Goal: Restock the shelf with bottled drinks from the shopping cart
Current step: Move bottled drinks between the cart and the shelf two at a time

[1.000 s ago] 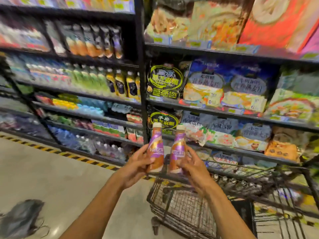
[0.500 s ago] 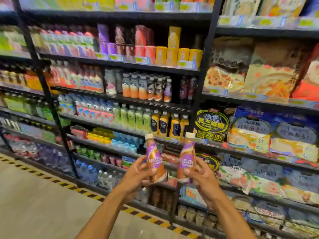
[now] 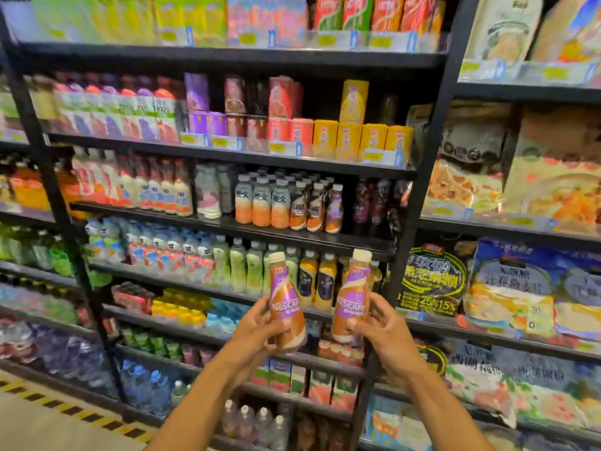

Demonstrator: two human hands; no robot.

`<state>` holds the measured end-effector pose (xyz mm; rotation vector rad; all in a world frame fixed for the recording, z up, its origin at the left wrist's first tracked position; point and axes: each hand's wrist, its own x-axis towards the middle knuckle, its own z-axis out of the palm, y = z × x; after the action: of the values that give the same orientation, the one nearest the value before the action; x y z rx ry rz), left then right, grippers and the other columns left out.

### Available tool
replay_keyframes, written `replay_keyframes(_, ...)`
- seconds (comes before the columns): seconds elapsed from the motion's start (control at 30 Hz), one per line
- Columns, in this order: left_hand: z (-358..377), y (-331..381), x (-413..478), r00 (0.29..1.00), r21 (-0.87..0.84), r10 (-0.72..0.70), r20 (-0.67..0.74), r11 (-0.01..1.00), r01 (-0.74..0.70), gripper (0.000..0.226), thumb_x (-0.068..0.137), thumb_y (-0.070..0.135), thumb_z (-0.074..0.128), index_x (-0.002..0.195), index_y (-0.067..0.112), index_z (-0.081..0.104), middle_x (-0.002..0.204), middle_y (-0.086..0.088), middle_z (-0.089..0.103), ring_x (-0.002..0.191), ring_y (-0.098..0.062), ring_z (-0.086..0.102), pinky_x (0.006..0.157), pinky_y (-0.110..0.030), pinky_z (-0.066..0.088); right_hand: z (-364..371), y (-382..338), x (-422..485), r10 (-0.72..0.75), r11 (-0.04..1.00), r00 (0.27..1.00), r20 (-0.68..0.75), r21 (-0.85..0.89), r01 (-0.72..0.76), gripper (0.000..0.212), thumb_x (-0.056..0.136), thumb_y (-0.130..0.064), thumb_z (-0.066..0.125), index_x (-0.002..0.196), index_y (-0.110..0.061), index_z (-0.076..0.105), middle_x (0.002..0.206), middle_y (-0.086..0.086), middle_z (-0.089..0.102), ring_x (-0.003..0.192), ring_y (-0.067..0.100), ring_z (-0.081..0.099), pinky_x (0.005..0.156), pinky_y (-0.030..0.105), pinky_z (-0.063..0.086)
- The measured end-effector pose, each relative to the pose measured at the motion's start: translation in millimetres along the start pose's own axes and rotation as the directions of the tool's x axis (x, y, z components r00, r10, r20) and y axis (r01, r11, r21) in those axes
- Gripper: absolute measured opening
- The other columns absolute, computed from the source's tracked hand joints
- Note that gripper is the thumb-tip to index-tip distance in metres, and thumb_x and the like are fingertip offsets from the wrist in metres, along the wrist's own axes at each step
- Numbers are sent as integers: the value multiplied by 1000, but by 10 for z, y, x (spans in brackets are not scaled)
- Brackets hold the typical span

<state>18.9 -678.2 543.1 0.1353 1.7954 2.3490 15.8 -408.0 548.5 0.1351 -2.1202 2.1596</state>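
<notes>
Brown-and-purple NESCAFE bottle (image 3: 286, 307) in left hand (image 3: 257, 333), fingers curled round its base | second NESCAFE bottle (image 3: 353, 301) gripped likewise by right hand (image 3: 383, 333) | both held before drinks shelf (image 3: 292, 237) | matching bottles (image 3: 315, 209) higher up | black bag (image 3: 429, 281) reads 25%, 1.5%

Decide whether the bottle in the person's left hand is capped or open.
Capped. The bottle in the left hand has a cream cap on its neck.

Forearms up — my hands level, slightly apart.
Left hand (image 3: 257, 333) grips the left bottle (image 3: 286, 297), right hand (image 3: 383, 333) the right bottle (image 3: 353, 301).
</notes>
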Motion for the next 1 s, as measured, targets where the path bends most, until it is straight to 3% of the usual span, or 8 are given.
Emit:
replay_keyframes(0.13,-147,159,602,999,19,7,34,1000,-8,79,80,7,79,146,27,42,123,-5,73,112,-27,71,90,-49,58,70,-89,678,-62,995,998,-2,-73,61,64,78,-4,87,134,-24,62,119,-3,76,111,15,72,83,27,58)
replay_keyframes(0.27,-276,323,1205,997,42,19,72,999,-22,89,66,21,92,141,34,46,124,-4,73,111,-27,71,88,-48,59,92,-202,1524,-117,983,992,-46,-151,109,59,82,-4,84,132,-26,62,116,-4,77,100,10,74,75,23,57)
replay_keyframes(0.4,-407,438,1691,996,37,40,81,998,-43,87,56,30,91,134,35,54,120,-4,74,112,-29,70,92,-51,57,141,-220,2308,-144,971,984,-107,-205,120,62,84,-5,82,136,-28,55,115,-9,75,103,3,72,88,25,56)
replay_keyframes(0.53,-521,509,2111,994,43,45,100,998,-49,97,46,39,98,133,34,56,119,-6,74,107,-28,71,82,-43,58,196,-98,2898,-162,946,975,-150,-306,109,67,83,-11,84,139,-32,53,125,-4,69,111,12,69,94,38,60)
replay_keyframes(0.67,-633,578,2487,987,31,41,156,998,-46,84,51,34,91,129,35,58,117,-3,75,103,-25,73,76,-38,59,275,50,3218,-171,928,964,-201,-361,90,69,84,-10,84,142,-28,53,127,-4,65,112,9,66,82,21,57)
replay_keyframes(0.83,-791,645,2884,973,38,23,232,999,-33,85,54,32,92,131,32,58,121,-7,73,110,-30,71,85,-44,60,327,225,3439,-170,908,944,-282,-417,38,69,87,-11,81,146,-22,48,134,-1,64,125,14,62,98,26,55)
replay_keyframes(0.93,-868,648,3057,963,43,16,270,999,-29,84,58,31,91,134,32,56,123,-6,73,110,-29,71,80,-39,59,363,232,3450,-202,879,928,-314,-476,31,75,90,-12,78,153,-21,38,140,3,58,132,17,56,108,33,50)
replay_keyframes(1.0,-900,621,3130,962,48,4,272,999,-18,88,58,30,92,137,33,54,124,-6,72,111,-28,71,80,-39,58,376,241,3417,-292,779,909,-298,-625,45,83,92,-20,78,159,-24,28,152,4,49,140,17,48,112,34,46)
